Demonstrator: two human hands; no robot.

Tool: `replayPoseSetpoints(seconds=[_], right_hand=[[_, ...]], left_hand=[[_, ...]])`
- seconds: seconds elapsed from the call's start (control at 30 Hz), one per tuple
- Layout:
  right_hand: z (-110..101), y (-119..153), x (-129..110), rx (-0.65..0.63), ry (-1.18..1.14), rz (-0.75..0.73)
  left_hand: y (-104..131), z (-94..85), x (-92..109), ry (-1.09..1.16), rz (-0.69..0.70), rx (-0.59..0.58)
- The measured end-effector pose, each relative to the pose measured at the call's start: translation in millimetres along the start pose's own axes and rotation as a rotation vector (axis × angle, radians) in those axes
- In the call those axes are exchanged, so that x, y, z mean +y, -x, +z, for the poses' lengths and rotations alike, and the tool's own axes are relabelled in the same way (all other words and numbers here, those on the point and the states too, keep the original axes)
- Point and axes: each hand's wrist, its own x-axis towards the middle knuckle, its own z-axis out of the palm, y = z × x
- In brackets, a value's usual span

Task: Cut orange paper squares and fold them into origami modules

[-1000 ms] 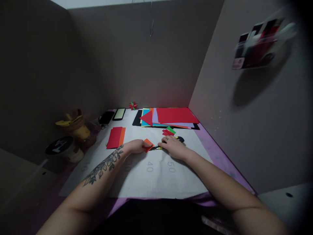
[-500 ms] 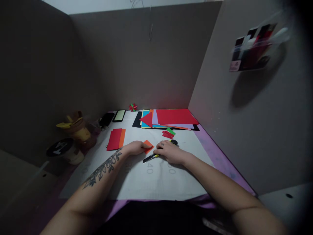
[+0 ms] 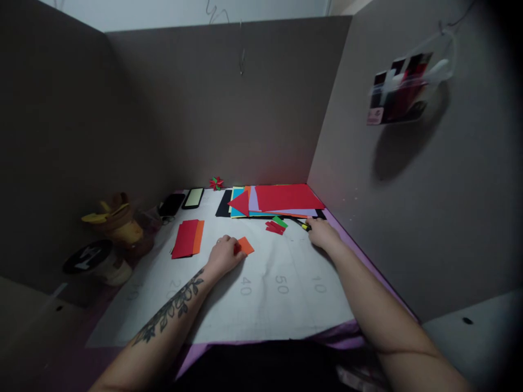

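Observation:
My left hand [image 3: 224,254] is closed on a small orange paper piece [image 3: 246,245], which sticks out past the thumb and fingertips above the white sheet. Farther off on the right, my right hand [image 3: 321,233] has its fingers around a black and yellow utility knife [image 3: 305,226]. The knife lies low at the front edge of the stacked coloured paper, its blade end pointing left. Between the hands, small red strips [image 3: 275,227] and a green strip [image 3: 280,221] rest on the sheet.
Red and orange paper rectangles [image 3: 186,238] lie at left. A coloured paper stack [image 3: 286,197] with a red triangle [image 3: 241,203] is at the back. Phone [image 3: 193,198], paper star [image 3: 216,183], and a pot of tools [image 3: 122,223] stand around. Grey panels [image 3: 229,103] enclose the table.
My right hand has carried the utility knife away from the orange piece, to the right and back toward the paper stack. My left hand stays at the orange piece. The view has shifted slightly.

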Motion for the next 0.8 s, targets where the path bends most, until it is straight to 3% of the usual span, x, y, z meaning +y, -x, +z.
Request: replayPoseSetpoints(seconds=[0.1, 0.2, 0.3, 0.37, 0.43, 0.6, 0.7, 0.8], right_hand=[[1.5, 7.5, -15.6, 0.082, -0.010, -0.048], [5.1, 25.9, -51.3, 0.208, -0.189, -0.345], [13.2, 50.2, -91.6, 0.101, -0.422, -0.764], [18.4, 64.5, -112.6, -0.033, -0.443, -0.900], [20.8, 74.1, -126.4, -0.087, -0.404, -0.875], [17.7, 79.0, -139.9, -0.190, -0.294, -0.649], [16.5, 78.8, -141.1, -0.238, -0.249, -0.651], [16.7, 80.4, -138.9, -0.251, -0.259, -0.704]], left_hand=[[-2.2, -0.4, -1.7, 0.033, 0.051, -0.079], [-0.4, 2.1, -1.5, 0.081, 0.115, -0.094], [4.4, 5.9, 0.5, 0.102, 0.170, -0.083], [7.9, 7.7, 1.4, 0.111, 0.203, -0.064], [10.2, 8.4, 1.1, 0.124, 0.224, -0.041], [6.2, 8.0, -5.5, 0.199, 0.184, 0.059], [1.2, 8.7, -11.9, 0.164, 0.047, 0.171], [-0.2, 10.0, -16.0, 0.120, -0.044, 0.174]])
